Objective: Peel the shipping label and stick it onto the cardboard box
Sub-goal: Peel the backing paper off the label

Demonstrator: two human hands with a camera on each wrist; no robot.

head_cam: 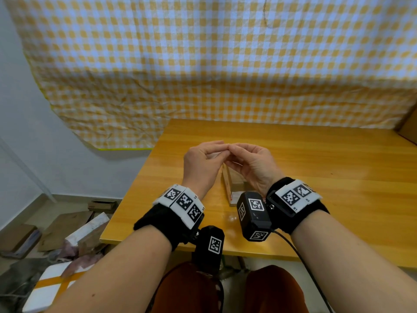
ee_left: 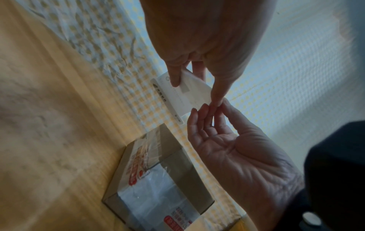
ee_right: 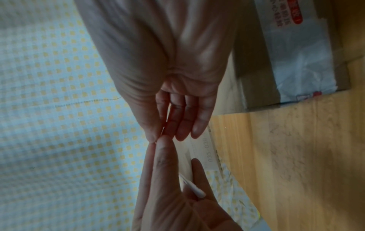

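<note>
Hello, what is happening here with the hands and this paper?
A person is peeling a shipping label. The left hand holds the label above the wooden table, and the right hand pinches at its corner, fingertips meeting. The cardboard box lies on the table below the hands, waiting. The label is not yet stuck on it.

A yellow-and-white checked cloth (head_cam: 203, 64) hangs behind the wooden table (head_cam: 316, 177), reaching down past its far edge; a white wall (head_cam: 27, 132) stands to the left; on the floor beside the table's left edge lie flat cardboard pieces (head_cam: 65, 227), a white foam slab (head_cam: 85, 231) and a white board crossed with yellow tape (head_cam: 52, 288); a brown panel (head_cam: 408, 127) shows at the table's far right corner.
</note>
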